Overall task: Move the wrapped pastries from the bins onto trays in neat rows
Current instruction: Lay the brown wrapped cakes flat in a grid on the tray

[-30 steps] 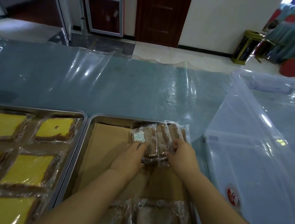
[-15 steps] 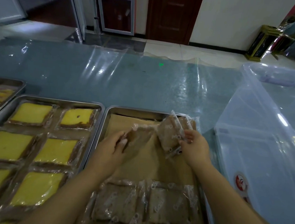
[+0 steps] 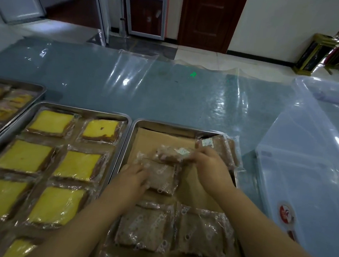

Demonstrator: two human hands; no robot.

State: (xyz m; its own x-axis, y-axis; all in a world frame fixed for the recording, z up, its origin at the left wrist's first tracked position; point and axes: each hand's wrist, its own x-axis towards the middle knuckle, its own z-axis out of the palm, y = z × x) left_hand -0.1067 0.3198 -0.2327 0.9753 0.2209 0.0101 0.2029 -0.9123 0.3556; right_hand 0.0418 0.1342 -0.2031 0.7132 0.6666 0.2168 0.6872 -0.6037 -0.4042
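Observation:
A metal tray (image 3: 166,125) lined with brown paper lies in front of me. My left hand (image 3: 133,176) presses a wrapped brown pastry (image 3: 160,174) flat onto the paper, just above two more wrapped brown pastries (image 3: 143,226) lying side by side. My right hand (image 3: 210,164) grips another wrapped brown pastry (image 3: 172,153), tilted above the tray's middle. More wrapped brown pastries (image 3: 224,147) are stacked at the tray's far right corner, behind my right hand.
A tray of yellow wrapped cakes (image 3: 45,158) sits to the left, with a third tray (image 3: 9,98) beyond it. A clear plastic bin (image 3: 309,161) stands at the right. Clear plastic film (image 3: 168,87) covers the blue table.
My left hand has brought its pastry down flat onto the paper. My right hand has taken one pastry from the stack and moved it left. The view has shifted right and down.

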